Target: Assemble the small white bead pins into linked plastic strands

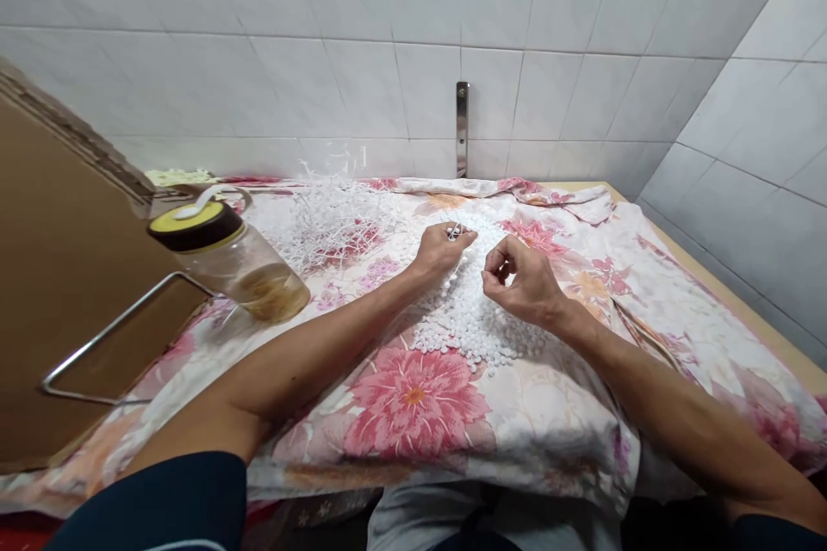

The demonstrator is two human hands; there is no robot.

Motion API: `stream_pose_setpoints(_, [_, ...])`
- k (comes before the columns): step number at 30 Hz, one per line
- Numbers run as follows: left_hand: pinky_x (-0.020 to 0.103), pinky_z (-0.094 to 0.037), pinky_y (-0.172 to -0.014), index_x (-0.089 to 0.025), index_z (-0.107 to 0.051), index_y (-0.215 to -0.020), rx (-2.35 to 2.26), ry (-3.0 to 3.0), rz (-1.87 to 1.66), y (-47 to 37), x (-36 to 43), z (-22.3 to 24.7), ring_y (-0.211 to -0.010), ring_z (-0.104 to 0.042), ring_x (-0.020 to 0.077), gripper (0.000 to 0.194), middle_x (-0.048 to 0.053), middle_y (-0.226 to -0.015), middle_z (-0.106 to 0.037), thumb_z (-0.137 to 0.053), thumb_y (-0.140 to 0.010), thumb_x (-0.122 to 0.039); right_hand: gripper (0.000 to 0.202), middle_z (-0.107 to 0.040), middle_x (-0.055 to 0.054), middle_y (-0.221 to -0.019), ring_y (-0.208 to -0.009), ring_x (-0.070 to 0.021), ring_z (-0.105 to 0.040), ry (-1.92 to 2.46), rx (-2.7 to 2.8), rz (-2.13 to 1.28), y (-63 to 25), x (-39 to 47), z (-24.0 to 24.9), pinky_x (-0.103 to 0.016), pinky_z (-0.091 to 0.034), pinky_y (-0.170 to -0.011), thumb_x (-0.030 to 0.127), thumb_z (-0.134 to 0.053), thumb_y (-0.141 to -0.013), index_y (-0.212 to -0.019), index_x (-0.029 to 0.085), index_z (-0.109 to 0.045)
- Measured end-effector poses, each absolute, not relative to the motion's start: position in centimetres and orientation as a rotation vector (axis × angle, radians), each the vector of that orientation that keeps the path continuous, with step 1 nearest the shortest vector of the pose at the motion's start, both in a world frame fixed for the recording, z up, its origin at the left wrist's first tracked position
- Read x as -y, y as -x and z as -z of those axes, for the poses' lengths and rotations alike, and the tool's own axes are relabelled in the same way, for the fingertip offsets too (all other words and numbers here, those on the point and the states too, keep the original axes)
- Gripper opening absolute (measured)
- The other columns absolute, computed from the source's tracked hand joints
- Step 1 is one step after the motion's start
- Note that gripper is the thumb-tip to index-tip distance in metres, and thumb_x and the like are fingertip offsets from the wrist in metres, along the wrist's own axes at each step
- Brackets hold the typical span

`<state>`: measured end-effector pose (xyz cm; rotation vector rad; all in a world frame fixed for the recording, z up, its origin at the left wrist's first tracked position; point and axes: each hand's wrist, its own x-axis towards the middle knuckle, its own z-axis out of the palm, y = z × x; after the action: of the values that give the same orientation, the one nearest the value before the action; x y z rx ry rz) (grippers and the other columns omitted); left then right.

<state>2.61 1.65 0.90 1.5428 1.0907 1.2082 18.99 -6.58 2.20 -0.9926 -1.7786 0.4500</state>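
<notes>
Small white beads (475,323) lie heaped on a floral cloth (413,405) in the middle. Over the heap's upper left part, my left hand (443,248) is closed on small white pieces that show between its fingers. To its right, my right hand (520,278) hovers at the heap's right side with thumb and fingertips pinched together; whatever it may hold is too small to make out. The two hands are apart. Beyond my left forearm sits a tangled pile of thin white plastic strands (342,219).
A clear bottle (264,280) with a yellow and black lid leans at the left, holding brownish liquid. Beside it stand a cardboard box (71,275) and a bent metal rod (116,331). A metal bracket (462,129) is fixed against the tiled wall (323,86) behind the table.
</notes>
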Motion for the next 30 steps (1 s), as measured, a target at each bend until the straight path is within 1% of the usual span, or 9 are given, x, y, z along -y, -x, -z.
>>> stream_pose_setpoints(2, [0.026, -0.028, -0.056, -0.018, -0.053, -0.064, -0.972, -1.516, -1.172, -2.5, -1.7, -1.2, -0.057, -0.035, 0.0085, 0.042, -0.006, -0.060, -0.043, -0.081, -0.071, -0.048, 0.011, -0.063, 0.001, -0.075, -0.063, -0.0127, -0.060, 0.974, 1.777, -0.404, -19.3, 6.5, -2.4, -0.027, -0.055, -0.059, 0.019, -0.067, -0.082, -0.083, 0.022, -0.056])
stream_pose_setpoints(5, [0.026, -0.025, -0.052, -0.017, -0.059, -0.068, -0.933, -1.467, -1.059, -2.6, -1.2, -1.6, -0.052, -0.034, 0.0080, 0.043, -0.005, -0.057, -0.044, -0.081, -0.071, -0.055, 0.009, -0.065, -0.001, -0.077, -0.066, -0.0146, -0.062, 1.069, 1.671, -0.341, -20.7, 5.5, -2.2, -0.028, -0.055, -0.058, 0.025, -0.068, -0.086, -0.087, 0.021, -0.060])
stream_pose_setpoints(8, [0.026, -0.022, -0.047, -0.016, -0.069, -0.078, -0.996, -1.411, -0.976, -2.7, -0.8, -1.6, -0.049, -0.037, 0.0086, 0.041, -0.004, -0.057, -0.048, -0.080, -0.072, -0.056, 0.012, -0.067, -0.002, -0.080, -0.068, -0.0163, -0.063, 1.176, 1.573, -0.288, -22.1, 4.4, -1.6, -0.029, -0.056, -0.057, 0.031, -0.068, -0.088, -0.091, 0.021, -0.063])
stream_pose_setpoints(12, [0.025, -0.022, -0.045, -0.016, -0.073, -0.082, -0.977, -1.384, -0.944, -2.7, -0.9, -1.2, -0.048, -0.037, 0.0080, 0.043, -0.004, -0.057, -0.048, -0.082, -0.070, -0.056, 0.013, -0.068, -0.003, -0.080, -0.069, -0.0176, -0.065, 1.217, 1.573, -0.281, -22.6, 4.0, -1.2, -0.030, -0.058, -0.058, 0.033, -0.066, -0.090, -0.093, 0.020, -0.065])
stream_pose_setpoints(19, [0.025, -0.024, -0.046, -0.016, -0.072, -0.083, -0.954, -1.379, -0.939, -2.6, -1.2, -0.8, -0.049, -0.038, 0.0079, 0.043, -0.004, -0.059, -0.050, -0.082, -0.070, -0.056, 0.017, -0.070, -0.004, -0.084, -0.070, -0.0185, -0.068, 1.223, 1.589, -0.293, -22.4, 4.2, -1.1, -0.031, -0.060, -0.058, 0.037, -0.065, -0.093, -0.095, 0.020, -0.066])
stream_pose_setpoints(27, [0.025, -0.026, -0.049, -0.016, -0.064, -0.073, -0.908, -1.423, -0.955, -2.6, -0.8, -1.5, -0.052, -0.040, 0.0082, 0.047, -0.004, -0.061, -0.050, -0.082, -0.066, -0.060, 0.019, -0.068, -0.004, -0.083, -0.069, -0.0181, -0.066, 1.220, 1.560, -0.284, -22.4, 4.1, -1.3, -0.030, -0.059, -0.056, 0.039, -0.064, -0.093, -0.096, 0.020, -0.065])
stream_pose_setpoints(30, [0.025, -0.026, -0.049, -0.016, -0.065, -0.075, -0.923, -1.416, -0.955, -2.6, -0.7, -1.6, -0.053, -0.041, 0.0086, 0.048, -0.003, -0.061, -0.051, -0.082, -0.065, -0.060, 0.019, -0.068, -0.003, -0.083, -0.070, -0.0179, -0.066, 1.217, 1.562, -0.287, -22.4, 4.1, -1.3, -0.030, -0.059, -0.057, 0.038, -0.064, -0.093, -0.095, 0.020, -0.065])
